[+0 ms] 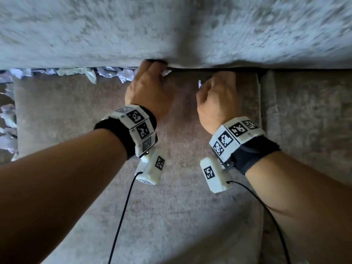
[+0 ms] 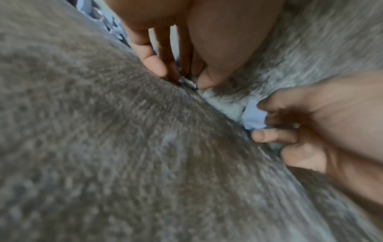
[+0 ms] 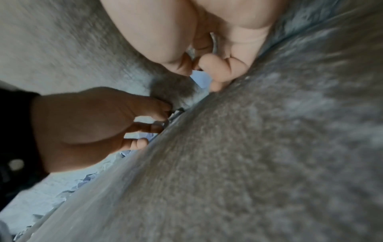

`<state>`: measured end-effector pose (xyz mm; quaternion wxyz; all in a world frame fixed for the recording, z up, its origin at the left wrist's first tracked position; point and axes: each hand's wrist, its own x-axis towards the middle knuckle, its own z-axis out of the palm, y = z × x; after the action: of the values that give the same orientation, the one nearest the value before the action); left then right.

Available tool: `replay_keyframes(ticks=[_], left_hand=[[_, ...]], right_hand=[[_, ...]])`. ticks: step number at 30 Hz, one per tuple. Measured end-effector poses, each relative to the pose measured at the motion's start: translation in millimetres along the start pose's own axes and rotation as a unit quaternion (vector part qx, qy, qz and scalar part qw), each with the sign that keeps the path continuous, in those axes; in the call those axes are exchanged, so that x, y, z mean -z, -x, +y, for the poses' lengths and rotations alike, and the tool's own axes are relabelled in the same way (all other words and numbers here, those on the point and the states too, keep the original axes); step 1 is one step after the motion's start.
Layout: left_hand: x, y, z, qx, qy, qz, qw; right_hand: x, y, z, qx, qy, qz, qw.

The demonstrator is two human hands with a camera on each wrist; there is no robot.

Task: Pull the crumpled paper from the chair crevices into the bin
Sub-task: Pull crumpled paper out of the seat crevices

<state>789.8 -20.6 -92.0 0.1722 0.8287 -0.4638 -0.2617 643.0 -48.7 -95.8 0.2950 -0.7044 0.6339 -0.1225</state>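
Note:
My left hand (image 1: 162,70) reaches into the crevice between the grey seat cushion (image 1: 181,187) and the backrest (image 1: 171,31). Its fingertips pinch a scrap of crumpled paper (image 2: 187,82) wedged in the gap. A little to the right, my right hand (image 1: 204,83) is curled over the same crevice, thumb and fingers (image 3: 215,68) pinching a pale piece of paper (image 3: 200,78). More crumpled paper (image 1: 85,73) lines the crevice to the left of my left hand. No bin is in view.
Crumpled paper (image 1: 8,126) also fills the gap along the seat's left side. A second cushion or armrest (image 1: 308,121) lies to the right, past a seam. Cables hang from both wrist cameras over the seat.

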Motion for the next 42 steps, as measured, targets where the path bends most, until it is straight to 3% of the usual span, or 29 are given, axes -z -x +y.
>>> replay_keyframes(ticks=[2, 6, 14, 20, 28, 33, 37, 42], left_hand=[[-3.5, -3.4, 1.9, -0.002, -0.028, -0.014, 1.000], [-8.9, -10.2, 5.4, 0.008, -0.078, -0.027, 0.997], [-13.4, -6.5, 14.6, 0.031, -0.168, -0.023, 0.985], [-8.4, 12.5, -2.5, -0.018, -0.116, -0.021, 0.993], [17.8, 43.7, -44.4, -0.048, 0.010, 0.067, 0.997], [44.1, 46.5, -71.0, 0.046, 0.055, 0.041, 0.997], [58.9, 49.2, -87.9, 0.116, 0.091, 0.030, 0.989], [65.3, 50.6, -104.4, 0.133, 0.136, 0.033, 0.981]], right_hand=[[6.4, -1.5, 7.7, 0.012, 0.000, 0.016, 1.000], [12.8, -4.0, 24.2, -0.014, -0.060, -0.039, 0.997], [20.6, 2.8, 29.6, -0.013, -0.202, -0.048, 0.978], [24.9, 5.2, 17.3, -0.014, -0.143, -0.082, 0.986], [-1.2, 1.9, -33.5, 0.008, -0.083, -0.118, 0.990], [-43.0, -11.4, -71.3, 0.046, -0.026, -0.127, 0.990], [-69.0, -20.5, -88.3, 0.033, -0.004, -0.117, 0.993], [-81.7, -22.4, -97.2, -0.007, 0.001, -0.088, 0.996]])
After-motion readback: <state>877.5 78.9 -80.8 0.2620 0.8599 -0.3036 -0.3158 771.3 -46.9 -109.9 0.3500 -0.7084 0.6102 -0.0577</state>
